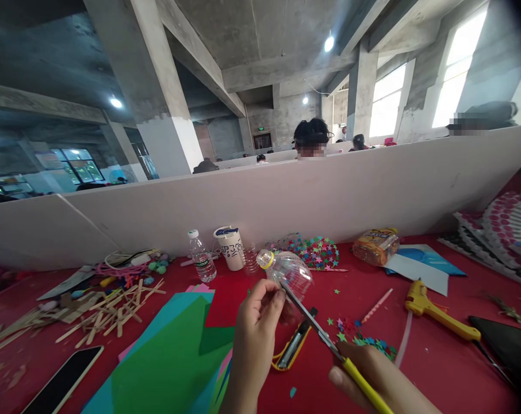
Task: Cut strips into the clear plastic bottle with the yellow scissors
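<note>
My right hand (375, 368) grips scissors (313, 323) by their yellow handle, the blades pointing up and left. The blade tips reach the fingertips of my left hand (257, 328), which are pinched together; what they hold, if anything, is too small or hidden to make out. Just behind the left fingers lies a clear plastic bottle (290, 269) with a yellow ring at its neck, partly covered by the hand. A yellow utility knife (291, 349) rests on the red table (321, 385) between my hands.
Coloured paper sheets (165, 356), wooden sticks (118, 313) and a phone (64, 379) lie to the left. A water bottle (202, 259) and a cup (229, 250) stand near the white partition (260, 201). Right are star sequins (372, 345) and a yellow glue gun (437, 313).
</note>
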The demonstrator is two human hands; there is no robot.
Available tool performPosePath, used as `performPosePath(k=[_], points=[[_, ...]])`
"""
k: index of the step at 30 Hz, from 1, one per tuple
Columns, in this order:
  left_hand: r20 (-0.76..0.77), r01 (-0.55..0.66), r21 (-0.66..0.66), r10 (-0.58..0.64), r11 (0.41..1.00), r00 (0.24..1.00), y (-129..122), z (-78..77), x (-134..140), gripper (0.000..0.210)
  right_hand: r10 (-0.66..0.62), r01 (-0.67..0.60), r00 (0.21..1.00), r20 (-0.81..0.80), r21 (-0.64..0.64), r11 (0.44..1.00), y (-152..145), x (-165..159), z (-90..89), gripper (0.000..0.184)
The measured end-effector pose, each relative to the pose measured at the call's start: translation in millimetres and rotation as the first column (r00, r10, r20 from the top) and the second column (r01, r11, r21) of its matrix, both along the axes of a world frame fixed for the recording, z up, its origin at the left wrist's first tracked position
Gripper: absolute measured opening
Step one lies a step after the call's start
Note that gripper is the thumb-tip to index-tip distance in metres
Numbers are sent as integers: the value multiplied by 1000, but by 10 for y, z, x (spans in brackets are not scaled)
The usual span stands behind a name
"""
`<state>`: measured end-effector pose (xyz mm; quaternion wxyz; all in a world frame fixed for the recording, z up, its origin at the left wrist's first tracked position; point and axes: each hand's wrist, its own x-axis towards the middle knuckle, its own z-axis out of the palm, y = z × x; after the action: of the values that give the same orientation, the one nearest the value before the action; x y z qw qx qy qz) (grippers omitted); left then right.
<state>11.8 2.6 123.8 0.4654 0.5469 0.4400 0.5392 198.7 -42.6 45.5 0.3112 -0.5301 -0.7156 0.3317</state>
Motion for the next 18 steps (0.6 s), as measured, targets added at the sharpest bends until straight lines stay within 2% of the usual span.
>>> performPosePath(k=[10, 15, 18], points=[[56, 6, -9, -6, 1000, 998, -36, 66, 33, 21, -23, 23, 1000, 6, -34, 999, 13, -51, 29, 65], [15, 38, -6, -38, 999, 999, -9, 48, -16, 22, -41, 41, 999, 0, -35, 999, -7, -48, 57, 66], [-18, 37, -6, -37, 999, 999, -25, 43, 6, 22, -81, 81, 997, -13, -27, 996, -109, -63, 5, 67]])
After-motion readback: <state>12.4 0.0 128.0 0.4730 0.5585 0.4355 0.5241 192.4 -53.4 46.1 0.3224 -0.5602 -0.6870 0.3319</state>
